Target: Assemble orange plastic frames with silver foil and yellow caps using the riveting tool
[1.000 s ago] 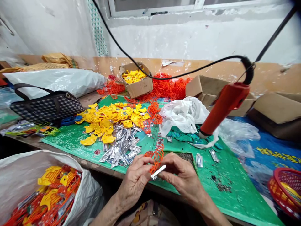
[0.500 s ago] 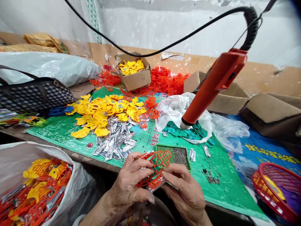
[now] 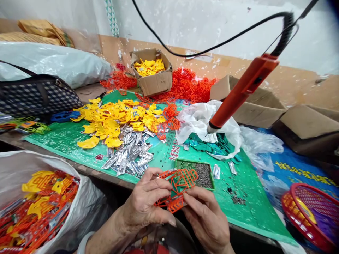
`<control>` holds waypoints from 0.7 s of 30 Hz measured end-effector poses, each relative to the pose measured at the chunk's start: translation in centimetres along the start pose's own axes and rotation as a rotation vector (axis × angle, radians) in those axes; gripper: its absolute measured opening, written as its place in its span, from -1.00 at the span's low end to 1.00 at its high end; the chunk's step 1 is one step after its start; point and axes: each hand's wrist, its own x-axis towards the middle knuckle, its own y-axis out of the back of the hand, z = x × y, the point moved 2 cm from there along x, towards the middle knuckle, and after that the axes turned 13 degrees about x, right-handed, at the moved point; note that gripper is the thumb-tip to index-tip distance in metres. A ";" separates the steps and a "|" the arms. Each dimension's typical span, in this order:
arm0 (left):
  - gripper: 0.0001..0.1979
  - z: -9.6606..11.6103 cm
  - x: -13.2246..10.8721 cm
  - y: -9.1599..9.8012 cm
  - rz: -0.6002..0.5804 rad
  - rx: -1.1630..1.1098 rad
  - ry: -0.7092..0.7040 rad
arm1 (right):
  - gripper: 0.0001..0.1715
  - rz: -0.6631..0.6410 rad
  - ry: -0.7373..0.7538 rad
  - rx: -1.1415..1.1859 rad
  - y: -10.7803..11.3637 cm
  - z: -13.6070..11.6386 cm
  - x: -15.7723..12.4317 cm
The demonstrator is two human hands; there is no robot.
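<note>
Between my two hands is an orange plastic lattice frame, held up in front of the table's near edge. My left hand grips its left side, thumb below and fingers above. At its lower right, my right hand pinches the frame; a greyish piece seems to lie along that edge, partly hidden by the fingers. Just beyond the frame is a green tray of small dark metal screws. An orange electric screwdriver hangs tip-down from a cable above the table.
Yellow plastic parts and silvery metal pieces lie heaped on the green mat. A cardboard box stands at the back. A white sack of parts is at left, a red basket at right.
The orange frame is tilted a little differently, showing more of its lattice face. The screwdriver's tip has swung slightly and is clearer. The camera view has shifted a little.
</note>
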 end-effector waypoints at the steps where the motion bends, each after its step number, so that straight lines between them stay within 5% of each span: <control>1: -0.63 0.0 0.0 -0.1 0.002 0.005 -0.009 | -0.43 0.004 0.003 -0.008 0.0 0.0 -0.1; 12: -0.60 -0.4 -1.1 -1.0 -0.040 0.027 -0.056 | -0.67 -0.028 0.035 -0.032 0.7 -0.4 1.0; 21: -0.64 0.1 0.4 0.0 -0.121 0.052 -0.122 | -0.72 -0.068 0.008 0.045 0.6 -0.1 0.8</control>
